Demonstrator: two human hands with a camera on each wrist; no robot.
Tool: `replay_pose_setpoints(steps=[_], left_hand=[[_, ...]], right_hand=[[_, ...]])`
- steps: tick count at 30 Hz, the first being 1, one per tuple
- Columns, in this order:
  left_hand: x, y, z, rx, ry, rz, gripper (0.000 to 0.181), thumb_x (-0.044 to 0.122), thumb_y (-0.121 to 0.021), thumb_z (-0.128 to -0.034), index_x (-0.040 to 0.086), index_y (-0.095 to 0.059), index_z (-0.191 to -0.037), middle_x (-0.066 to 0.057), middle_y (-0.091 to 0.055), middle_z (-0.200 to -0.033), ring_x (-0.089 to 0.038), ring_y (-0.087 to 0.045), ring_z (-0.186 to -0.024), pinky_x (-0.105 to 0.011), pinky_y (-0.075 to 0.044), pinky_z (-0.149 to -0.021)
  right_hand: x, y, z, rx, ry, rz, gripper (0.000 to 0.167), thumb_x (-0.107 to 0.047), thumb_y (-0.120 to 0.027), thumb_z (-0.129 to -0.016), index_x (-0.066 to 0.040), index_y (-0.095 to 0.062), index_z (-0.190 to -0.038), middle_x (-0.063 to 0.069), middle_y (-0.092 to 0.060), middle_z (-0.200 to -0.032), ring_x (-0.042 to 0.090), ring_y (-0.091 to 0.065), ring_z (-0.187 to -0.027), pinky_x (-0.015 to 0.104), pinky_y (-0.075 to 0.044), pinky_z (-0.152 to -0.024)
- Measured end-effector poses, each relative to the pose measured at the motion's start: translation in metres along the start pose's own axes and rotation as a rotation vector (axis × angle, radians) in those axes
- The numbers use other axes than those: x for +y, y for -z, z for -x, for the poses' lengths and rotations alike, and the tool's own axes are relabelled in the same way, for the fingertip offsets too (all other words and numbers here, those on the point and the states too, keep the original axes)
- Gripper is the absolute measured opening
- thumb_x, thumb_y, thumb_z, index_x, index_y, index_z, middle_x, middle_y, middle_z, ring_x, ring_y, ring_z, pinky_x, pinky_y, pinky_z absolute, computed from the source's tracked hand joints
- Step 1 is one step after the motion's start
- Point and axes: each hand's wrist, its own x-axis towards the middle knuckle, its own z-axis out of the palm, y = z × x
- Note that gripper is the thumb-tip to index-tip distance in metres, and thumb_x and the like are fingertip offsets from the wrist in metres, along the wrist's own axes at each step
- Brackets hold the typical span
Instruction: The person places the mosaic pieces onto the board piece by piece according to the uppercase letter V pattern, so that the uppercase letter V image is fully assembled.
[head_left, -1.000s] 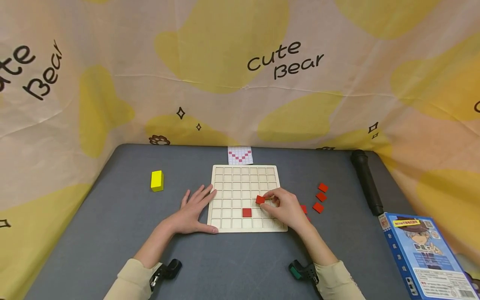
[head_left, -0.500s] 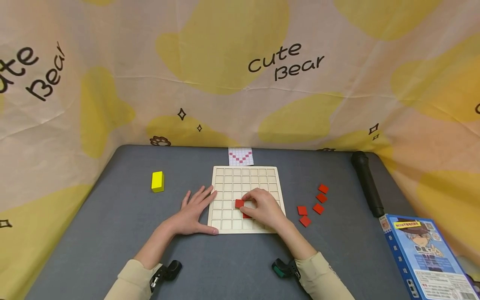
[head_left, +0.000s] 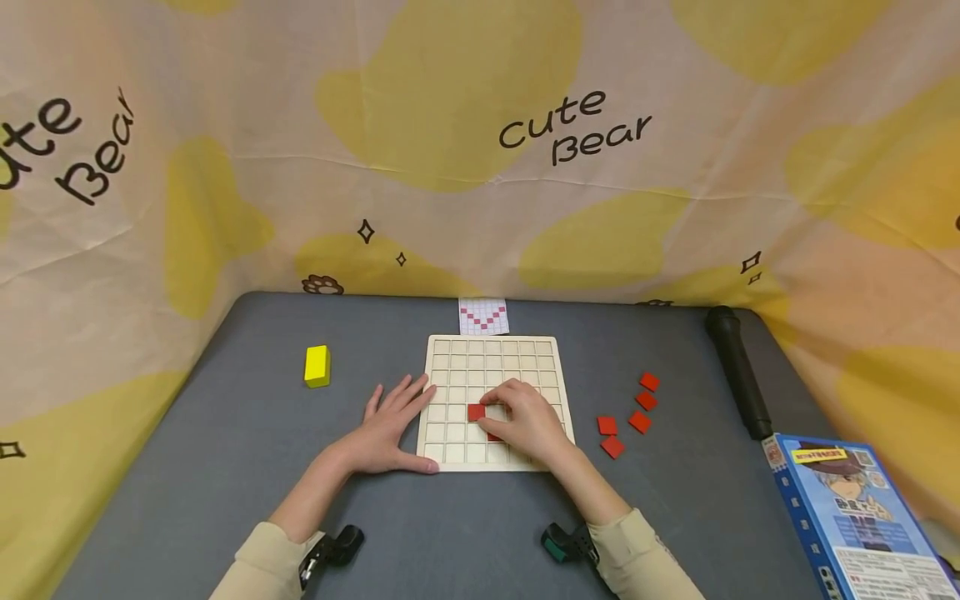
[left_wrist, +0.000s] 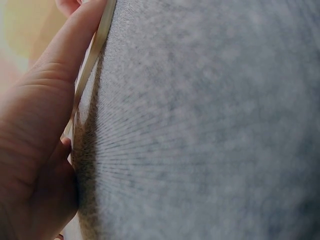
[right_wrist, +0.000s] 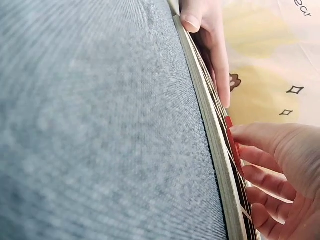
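A pale square grid board [head_left: 450, 433] lies on the grey table. My left hand [head_left: 386, 435] rests at its left side, fingers spread straight, with fingertips and thumb touching the edge. Over the middle of the board, my right hand [head_left: 527, 423] pinches a red square tile [head_left: 476, 412] between thumb and fingers. In the right wrist view that red tile [right_wrist: 234, 145] is low against the board's surface. A second red tile [head_left: 493, 437] lies in a cell nearer the front, partly hidden under the right hand.
Several loose red tiles [head_left: 640, 422] lie right of the board. A yellow block [head_left: 317, 367] stands at the left. Behind the board is a small printed pattern card [head_left: 483, 317]. A black microphone [head_left: 738, 375] and a blue box [head_left: 862, 508] are far right.
My right hand has carried the red tile leftward across the board, to a cell up and left of the second tile. Over the last half second it barely moved. The left hand stayed put.
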Motion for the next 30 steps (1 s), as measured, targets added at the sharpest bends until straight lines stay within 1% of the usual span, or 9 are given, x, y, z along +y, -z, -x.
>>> replay_pose_setpoints(steps=[5, 9, 13, 17, 20, 23, 26, 30], left_hand=[[0.001, -0.002, 0.000, 0.004, -0.007, 0.004, 0.108, 0.059, -0.077, -0.0748, 0.006, -0.026, -0.154, -0.015, -0.016, -0.161, -0.040, -0.007, -0.146, -0.067, 0.003, -0.106], [0.001, -0.002, 0.000, -0.001, -0.001, 0.005, 0.108, 0.059, -0.077, -0.0748, 0.006, -0.026, -0.155, -0.015, -0.015, -0.161, -0.040, -0.007, -0.147, -0.067, 0.003, -0.107], [0.002, -0.001, -0.001, -0.009, 0.005, 0.003, 0.109, 0.058, -0.077, -0.0747, 0.007, -0.025, -0.155, -0.014, -0.014, -0.162, -0.039, -0.006, -0.147, -0.066, 0.004, -0.107], [0.001, 0.001, -0.003, -0.013, 0.011, 0.001, 0.109, 0.059, -0.077, -0.0744, 0.007, -0.025, -0.155, -0.014, -0.014, -0.162, -0.039, -0.006, -0.147, -0.066, 0.004, -0.107], [0.001, 0.001, -0.005, -0.010, 0.010, -0.006, 0.109, 0.059, -0.077, -0.0746, 0.007, -0.025, -0.155, -0.013, -0.014, -0.162, -0.038, -0.006, -0.147, -0.066, 0.004, -0.108], [0.001, 0.001, -0.004, -0.007, 0.008, -0.005, 0.109, 0.058, -0.077, -0.0742, 0.007, -0.026, -0.155, -0.014, -0.014, -0.162, -0.039, -0.006, -0.147, -0.066, 0.004, -0.107], [0.000, 0.000, -0.003, -0.009, 0.004, -0.004, 0.109, 0.058, -0.078, -0.0740, 0.007, -0.026, -0.155, -0.014, -0.014, -0.162, -0.039, -0.006, -0.147, -0.066, 0.004, -0.107], [-0.001, 0.000, -0.002, -0.005, 0.000, -0.001, 0.110, 0.058, -0.078, -0.0740, 0.007, -0.025, -0.155, -0.014, -0.014, -0.162, -0.038, -0.006, -0.147, -0.066, 0.004, -0.107]], right_hand=[[0.001, 0.000, 0.002, 0.002, -0.005, -0.019, 0.020, -0.026, -0.078, -0.082, -0.019, -0.075, -0.101, -0.007, -0.064, -0.098, 0.010, -0.054, -0.085, 0.032, -0.045, -0.074], [0.002, -0.001, 0.002, 0.005, -0.021, -0.032, 0.019, -0.024, -0.077, -0.082, -0.020, -0.075, -0.100, -0.008, -0.064, -0.095, 0.010, -0.052, -0.080, 0.031, -0.043, -0.072], [0.002, -0.001, 0.001, 0.011, -0.029, -0.039, 0.019, -0.023, -0.077, -0.081, -0.020, -0.075, -0.100, -0.006, -0.064, -0.094, 0.011, -0.050, -0.078, 0.030, -0.042, -0.070], [0.002, 0.000, 0.001, 0.030, -0.009, -0.045, 0.023, -0.023, -0.079, -0.081, -0.017, -0.074, -0.103, -0.005, -0.063, -0.095, 0.011, -0.050, -0.079, 0.030, -0.042, -0.070], [0.005, 0.001, 0.002, 0.036, 0.002, -0.078, 0.027, -0.023, -0.079, -0.081, -0.015, -0.073, -0.106, -0.005, -0.064, -0.095, 0.011, -0.051, -0.080, 0.029, -0.043, -0.071], [0.010, 0.006, 0.005, 0.045, -0.008, -0.146, 0.027, -0.021, -0.078, -0.083, -0.014, -0.073, -0.109, -0.004, -0.065, -0.096, 0.011, -0.054, -0.081, 0.028, -0.045, -0.072], [0.019, 0.015, 0.012, 0.076, -0.017, -0.181, 0.025, -0.017, -0.076, -0.085, -0.013, -0.073, -0.109, -0.004, -0.067, -0.097, 0.012, -0.057, -0.080, 0.028, -0.047, -0.070], [0.036, 0.033, 0.023, 0.127, -0.013, -0.149, 0.021, -0.014, -0.075, -0.085, -0.012, -0.074, -0.106, -0.002, -0.067, -0.096, 0.013, -0.056, -0.074, 0.027, -0.046, -0.065]])
